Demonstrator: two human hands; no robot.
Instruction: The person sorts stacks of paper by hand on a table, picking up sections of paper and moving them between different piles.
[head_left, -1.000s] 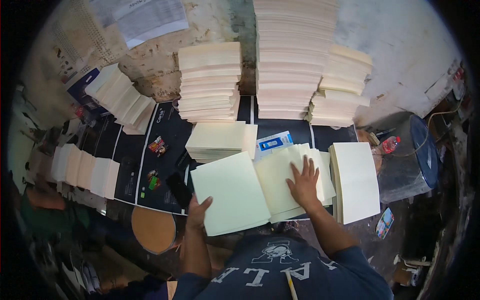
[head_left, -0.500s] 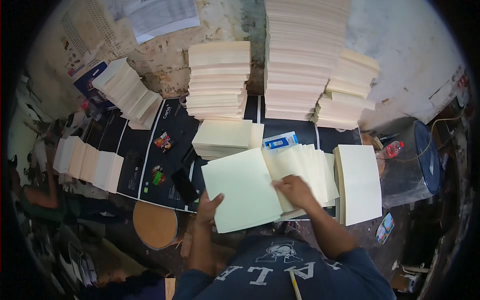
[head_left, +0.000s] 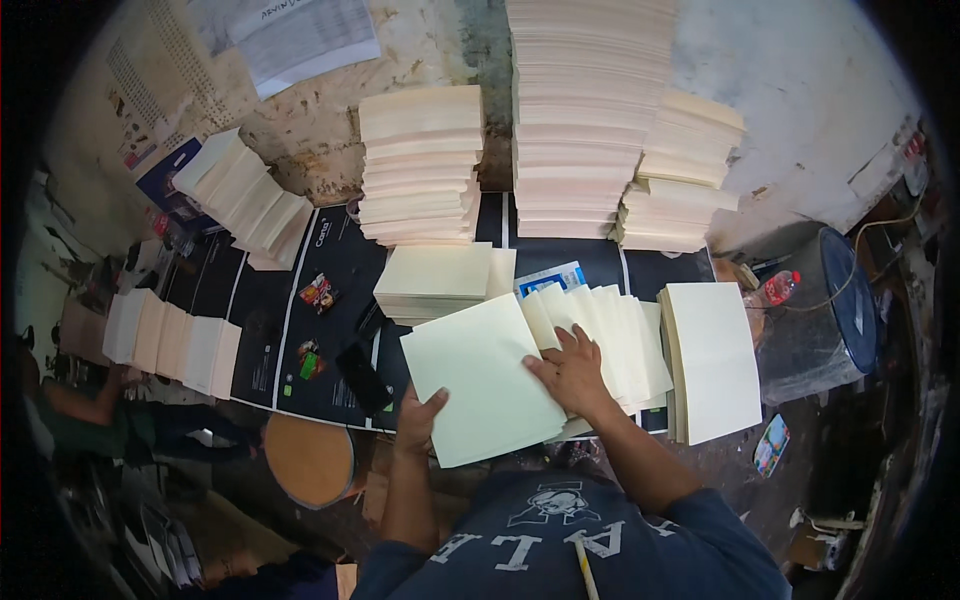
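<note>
My left hand (head_left: 420, 420) grips a small stack of pale cream paper sheets (head_left: 480, 385) by its left edge, thumb on top and fingers underneath. The stack lies tilted in front of my chest. My right hand (head_left: 575, 372) rests with spread fingers on a fanned row of cream folded paper (head_left: 625, 345). Its thumb is at the right edge of the held stack. Right of the fan lies a thick pile of cream paper (head_left: 718, 365). A shorter paper block (head_left: 435, 280) sits just beyond the held stack.
Tall paper piles (head_left: 585, 120) stand against the wall on the black-covered table (head_left: 265, 340). A phone (head_left: 362, 378) and snack wrappers (head_left: 318, 294) lie left. At right are a red-capped bottle (head_left: 780, 288) and a drum (head_left: 845, 300). A round stool (head_left: 308, 460) and another person (head_left: 80, 410) are left.
My right hand has moved slightly left, and its fingers have spread over the fanned paper. My left hand keeps its grip on the stack. The whole view has shifted a little.
</note>
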